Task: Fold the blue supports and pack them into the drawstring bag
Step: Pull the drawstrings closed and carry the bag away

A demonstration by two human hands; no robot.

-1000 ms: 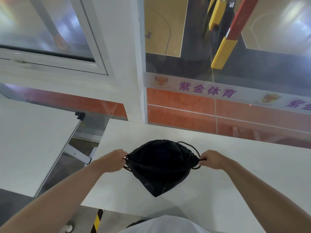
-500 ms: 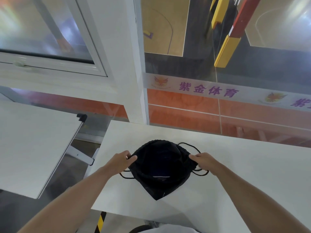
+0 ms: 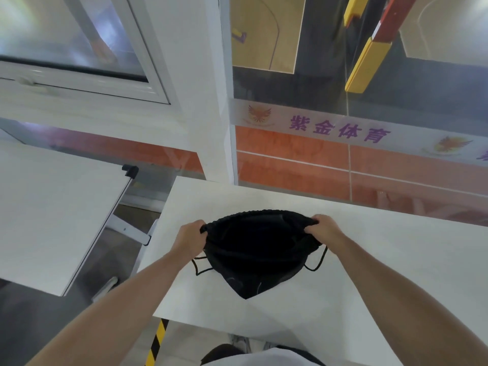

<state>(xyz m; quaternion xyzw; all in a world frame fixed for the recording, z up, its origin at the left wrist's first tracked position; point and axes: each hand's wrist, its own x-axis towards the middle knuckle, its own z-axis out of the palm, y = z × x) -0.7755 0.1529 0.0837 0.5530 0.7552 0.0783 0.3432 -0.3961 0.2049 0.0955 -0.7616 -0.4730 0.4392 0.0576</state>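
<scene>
A black drawstring bag (image 3: 260, 256) lies on the white table (image 3: 369, 273) in front of me, its mouth stretched wide. My left hand (image 3: 188, 240) grips the left side of the bag's rim. My right hand (image 3: 323, 228) grips the right side of the rim. Black cords (image 3: 317, 262) hang loose at both sides of the bag. The inside of the bag is dark and I cannot tell what it holds. No blue supports are in view.
A second white table (image 3: 52, 215) stands to the left across a gap. A glass wall and white pillar (image 3: 200, 101) rise behind the table. Yellow-black tape (image 3: 155, 342) marks the floor below the table's near-left corner.
Both hands let go of the pulled-tight cords and took the rim. They have spread the bag's mouth open wide.
</scene>
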